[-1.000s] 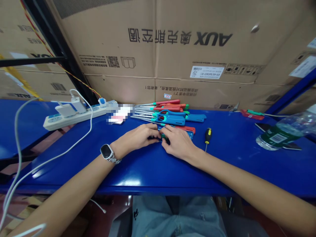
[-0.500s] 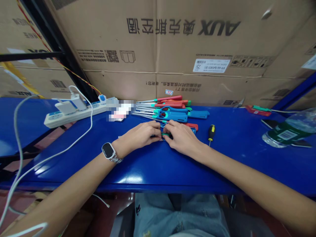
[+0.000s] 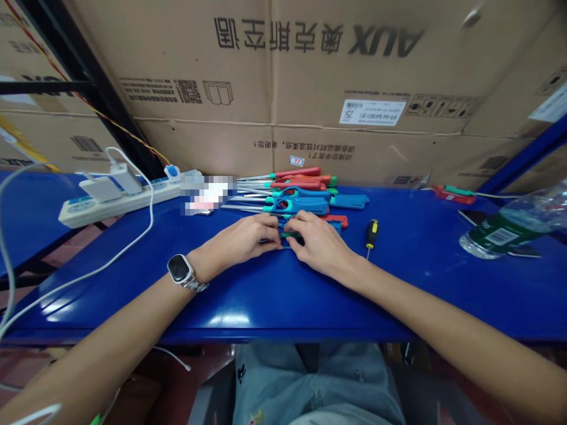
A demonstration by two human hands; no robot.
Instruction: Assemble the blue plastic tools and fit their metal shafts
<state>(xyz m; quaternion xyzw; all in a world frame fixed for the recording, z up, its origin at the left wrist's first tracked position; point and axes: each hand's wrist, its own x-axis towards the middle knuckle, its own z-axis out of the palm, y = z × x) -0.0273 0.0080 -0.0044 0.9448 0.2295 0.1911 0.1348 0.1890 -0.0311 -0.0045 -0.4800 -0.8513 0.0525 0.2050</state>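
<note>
My left hand (image 3: 257, 235) and my right hand (image 3: 312, 236) meet at the middle of the blue table (image 3: 283, 307). Fingers of both are closed around a partly hidden long-necked lighter (image 3: 289, 235), of which a small green part and some blue edges show between the fingertips. Just beyond my hands lies a pile of long-necked lighters, with a blue lighter (image 3: 305, 205) nearest and a red lighter (image 3: 296, 172) at the back. A red-handled one (image 3: 339, 221) is partly covered by my right hand. Right of that hand lies a black and yellow screwdriver (image 3: 372, 235).
A white power strip (image 3: 80, 213) with chargers and a white cable (image 3: 133, 239) lies at the left. A plastic bottle (image 3: 500, 233) lies on its side at the right, near a red and green lighter (image 3: 452, 193). A large cardboard box (image 3: 310, 71) stands behind the table.
The view has shifted slightly, so everything sits a little further left. My fingertips have parted slightly around the green part, and more of it shows.
</note>
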